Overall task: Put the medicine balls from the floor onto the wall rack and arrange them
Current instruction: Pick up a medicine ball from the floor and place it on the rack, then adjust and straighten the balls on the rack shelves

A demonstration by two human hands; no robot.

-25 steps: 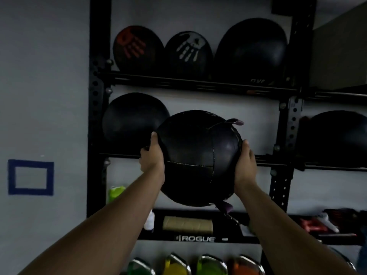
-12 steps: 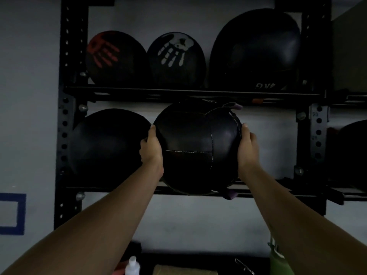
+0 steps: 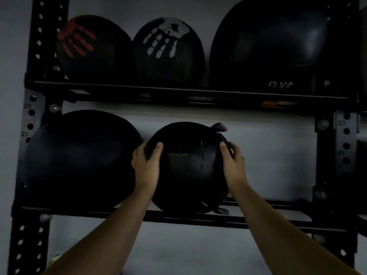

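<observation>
A black medicine ball [image 3: 186, 167] with a cracked seam and purple tabs rests on the middle shelf rails [image 3: 258, 220] of the black wall rack [image 3: 37, 100]. My left hand [image 3: 146, 165] presses its left side and my right hand [image 3: 232, 165] grips its right side. To its left on the same shelf sits a larger black ball [image 3: 79, 159], touching my left hand. The top shelf holds a ball with a red handprint [image 3: 89, 48], one with a white handprint [image 3: 168, 50] and a big ball marked 4KG [image 3: 272, 48].
The rack's right upright [image 3: 335, 147] stands beyond open shelf space to the right of the held ball. Grey wall [image 3: 268, 155] shows behind the shelves. Something yellow-green [image 3: 54, 257] peeks out low at the left by the upright.
Both hands carried the ball up and forward from in front of the rack onto the middle shelf. The view moved closer and higher, so the lower shelves dropped out of sight.
</observation>
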